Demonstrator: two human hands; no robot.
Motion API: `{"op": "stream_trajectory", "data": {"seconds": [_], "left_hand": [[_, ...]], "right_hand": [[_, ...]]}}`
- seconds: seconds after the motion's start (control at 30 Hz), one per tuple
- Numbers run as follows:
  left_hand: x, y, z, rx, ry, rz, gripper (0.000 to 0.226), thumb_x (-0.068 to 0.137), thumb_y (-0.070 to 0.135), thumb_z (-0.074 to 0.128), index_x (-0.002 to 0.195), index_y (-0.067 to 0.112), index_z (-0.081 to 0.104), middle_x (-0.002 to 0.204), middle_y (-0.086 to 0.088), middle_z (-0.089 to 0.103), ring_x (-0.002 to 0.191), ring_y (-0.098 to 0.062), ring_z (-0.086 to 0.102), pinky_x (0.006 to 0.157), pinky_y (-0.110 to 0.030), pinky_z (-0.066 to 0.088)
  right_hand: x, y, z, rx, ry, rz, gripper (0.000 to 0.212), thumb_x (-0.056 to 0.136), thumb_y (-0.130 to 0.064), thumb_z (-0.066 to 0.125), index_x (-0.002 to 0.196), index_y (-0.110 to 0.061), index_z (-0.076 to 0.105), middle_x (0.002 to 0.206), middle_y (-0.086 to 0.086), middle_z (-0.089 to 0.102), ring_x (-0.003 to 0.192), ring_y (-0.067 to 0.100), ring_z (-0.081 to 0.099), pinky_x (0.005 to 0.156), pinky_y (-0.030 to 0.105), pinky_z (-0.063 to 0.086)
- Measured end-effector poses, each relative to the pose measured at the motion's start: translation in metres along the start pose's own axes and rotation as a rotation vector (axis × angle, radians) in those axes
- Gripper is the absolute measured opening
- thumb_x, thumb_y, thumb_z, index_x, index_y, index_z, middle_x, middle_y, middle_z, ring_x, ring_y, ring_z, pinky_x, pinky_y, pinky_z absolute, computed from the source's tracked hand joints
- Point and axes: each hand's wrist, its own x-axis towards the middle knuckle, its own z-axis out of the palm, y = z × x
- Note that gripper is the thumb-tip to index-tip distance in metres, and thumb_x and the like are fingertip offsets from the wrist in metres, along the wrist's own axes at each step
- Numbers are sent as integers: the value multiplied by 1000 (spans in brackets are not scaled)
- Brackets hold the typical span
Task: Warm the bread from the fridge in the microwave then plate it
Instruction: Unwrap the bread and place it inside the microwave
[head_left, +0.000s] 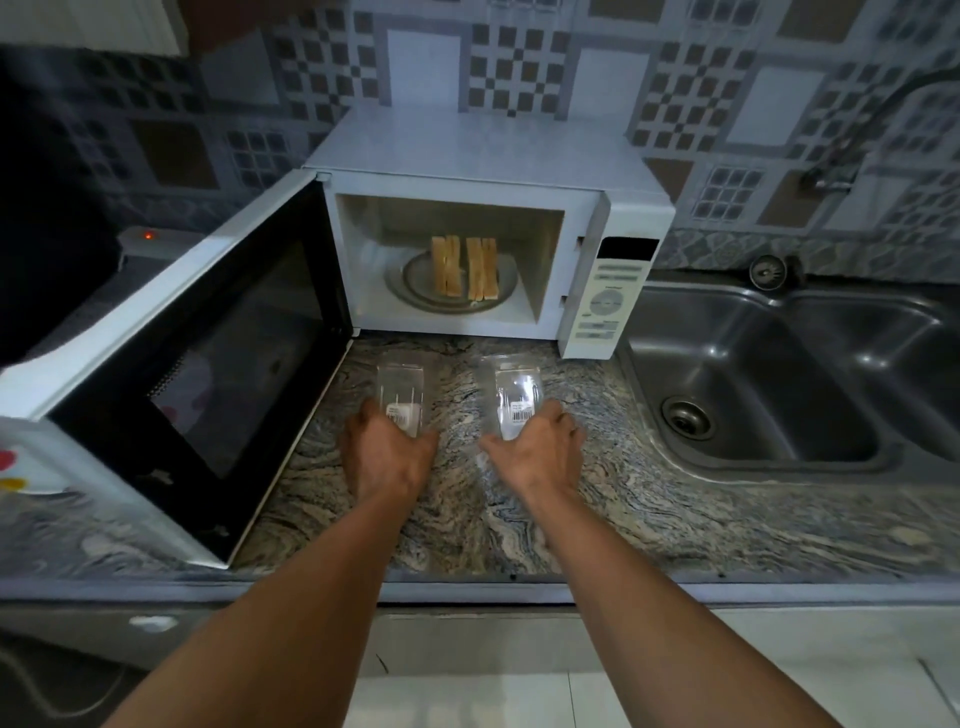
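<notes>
The white microwave (613, 218) stands on the counter with its door (208, 364) swung wide open to the left. Inside, two pairs of bread slices (464, 266) stand on edge on the glass turntable (410, 275). In front of it lie two clear plastic wrappers with barcode labels, one on the left (400, 382) and one on the right (511, 389). My left hand (384, 457) rests on the near end of the left wrapper. My right hand (540, 447) touches the near end of the right wrapper. Whether the fingers grip them is unclear.
A marbled stone counter (649, 493) runs left to right. A steel double sink (769, 384) sits right of the microwave, with a tap (831, 176) on the tiled wall. A dark appliance with a red light (149, 236) stands at the left.
</notes>
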Motion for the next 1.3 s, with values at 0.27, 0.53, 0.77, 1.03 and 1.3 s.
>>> {"op": "stream_trajectory", "data": {"seconds": [0.27,0.53,0.77,1.03,1.3], "left_hand": [[-25,48,-58,-18,35,85,85,73,52,78,137,8,42,139,-18,48,128,-37,45,103,-47,43],[-37,107,-122,-85,59,218,84,74,57,74,136,9,44,134,-15,50,124,-36,45,102,-49,45],[-17,152,-168,-86,79,247,86,75,60,73,137,8,45,138,-16,48,127,-38,43,101,-50,44],[38,193,-167,-31,93,235,75,77,57,69,131,11,44,132,-17,51,123,-39,46,96,-50,45],[108,244,-130,60,119,160,81,77,57,72,136,11,42,137,-15,48,125,-36,47,100,-47,42]], "right_hand": [[-31,-24,-65,64,60,9,98,73,-61,78,143,-9,34,142,15,46,131,34,41,104,47,44],[-48,-64,-139,113,138,4,104,73,-61,76,149,-9,27,145,17,44,133,36,40,107,46,43],[-36,-104,-190,132,191,-25,96,76,-59,75,145,-8,32,143,18,45,131,37,42,103,43,41],[26,-146,-202,155,158,-67,95,77,-58,74,146,-9,31,142,17,45,129,37,43,102,47,42],[122,-178,-197,134,133,-66,88,79,-60,72,142,-12,33,143,17,45,132,36,41,106,45,40]]}}
